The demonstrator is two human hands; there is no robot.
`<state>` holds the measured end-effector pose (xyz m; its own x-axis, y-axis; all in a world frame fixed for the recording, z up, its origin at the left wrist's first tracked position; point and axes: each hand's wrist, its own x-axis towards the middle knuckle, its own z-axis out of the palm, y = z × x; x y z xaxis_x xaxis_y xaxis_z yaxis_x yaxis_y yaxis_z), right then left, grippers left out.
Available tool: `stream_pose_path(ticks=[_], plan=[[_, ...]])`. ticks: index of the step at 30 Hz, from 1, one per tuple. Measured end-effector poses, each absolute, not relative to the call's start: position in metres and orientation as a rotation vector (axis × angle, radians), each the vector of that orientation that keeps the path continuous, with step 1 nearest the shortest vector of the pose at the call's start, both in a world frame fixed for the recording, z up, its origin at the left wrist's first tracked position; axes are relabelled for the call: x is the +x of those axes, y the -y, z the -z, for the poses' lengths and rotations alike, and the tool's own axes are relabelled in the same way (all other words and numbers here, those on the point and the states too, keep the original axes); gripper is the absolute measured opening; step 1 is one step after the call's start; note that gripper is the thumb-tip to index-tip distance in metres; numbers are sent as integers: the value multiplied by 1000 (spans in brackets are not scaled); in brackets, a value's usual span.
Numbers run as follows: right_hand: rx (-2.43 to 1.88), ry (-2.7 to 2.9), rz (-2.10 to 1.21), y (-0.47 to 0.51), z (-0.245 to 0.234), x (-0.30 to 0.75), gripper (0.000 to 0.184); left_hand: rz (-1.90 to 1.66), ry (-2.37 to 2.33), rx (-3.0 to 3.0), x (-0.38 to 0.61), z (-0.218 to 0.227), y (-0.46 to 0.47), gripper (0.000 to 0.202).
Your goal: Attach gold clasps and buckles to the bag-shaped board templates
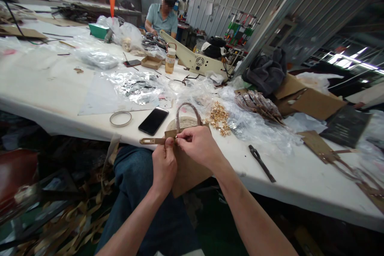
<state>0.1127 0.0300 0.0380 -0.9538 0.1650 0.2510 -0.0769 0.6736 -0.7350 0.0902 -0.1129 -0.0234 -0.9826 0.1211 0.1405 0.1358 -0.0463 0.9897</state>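
Note:
A flat brown bag panel leans against the table edge over my lap, with a curved brown handle rising from its top. My left hand grips the panel's upper left corner, thumb on the front. A narrow strap tab with a metal-edged slot sticks out leftward beside that thumb. At the top of the panel, close to the left thumb, my right hand pinches with fingertips together. Whatever lies in that pinch is too small to make out. A pile of small gold metal fittings lies just beyond the right hand.
A black phone and a tape roll lie left on the white table. A dark tool rests to the right. Plastic wrap, a bottle and cream machine stand farther back. Another person sits across.

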Motion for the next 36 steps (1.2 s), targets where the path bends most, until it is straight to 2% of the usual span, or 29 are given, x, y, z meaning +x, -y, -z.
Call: stream_pose_path(ticks=[5,9,11,15,17,20,23,25,27,28,29,36], plan=[[-52,2707,-913,-18,-43,106,20,2128,2193,-307,89,26,113,44],[-172,2753,-560,0,-40,110,16,2136,2238,-323,91,26,113,45],[-161,2796,-519,3,-37,111,17,2120,2257,-322,92,28,115,45],[-33,2856,-580,2,-35,114,18,2045,2343,-287,89,35,118,49],[59,2835,-662,0,-35,120,19,2136,2323,-232,85,37,119,50],[186,2683,-1049,-14,-39,137,24,2490,2172,-112,76,34,122,51],[6,2409,-1392,-59,-40,157,36,2763,2236,140,67,27,128,55],[-298,2301,-1244,-109,-35,167,25,2812,2320,296,63,24,131,50],[-581,2414,-829,-162,-25,173,16,2824,2310,354,62,22,133,47],[-699,2527,-618,-185,-19,176,17,2830,2297,364,62,23,133,45],[-750,2564,-545,-204,-12,178,20,2831,2294,373,62,23,133,45],[-835,2663,-481,-236,33,182,21,2641,2358,213,63,31,129,49]])
